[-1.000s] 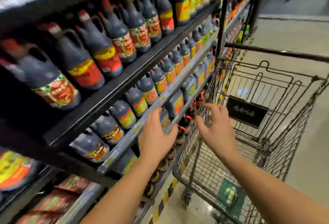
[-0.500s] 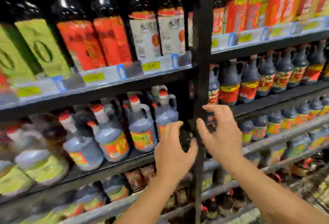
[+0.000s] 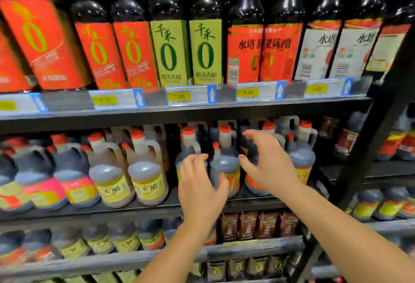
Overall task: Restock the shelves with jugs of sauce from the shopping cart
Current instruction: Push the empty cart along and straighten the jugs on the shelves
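Standing upright on the black metal middle shelf [image 3: 170, 206]: dark plastic sauce jug with red cap [image 3: 225, 163], among like jugs [image 3: 302, 159]; flanked by left hand [image 3: 199, 190] and right hand [image 3: 267, 165], both wide, fingers spread, gripping nothing; contact with jug unclear.

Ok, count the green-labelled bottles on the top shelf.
2. They stand side by side mid-shelf: the left green-labelled bottle and the right green-labelled bottle. More may be hidden behind them.

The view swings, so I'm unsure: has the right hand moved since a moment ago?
Yes. The right hand went left, from the black shelf post to the dark jugs.
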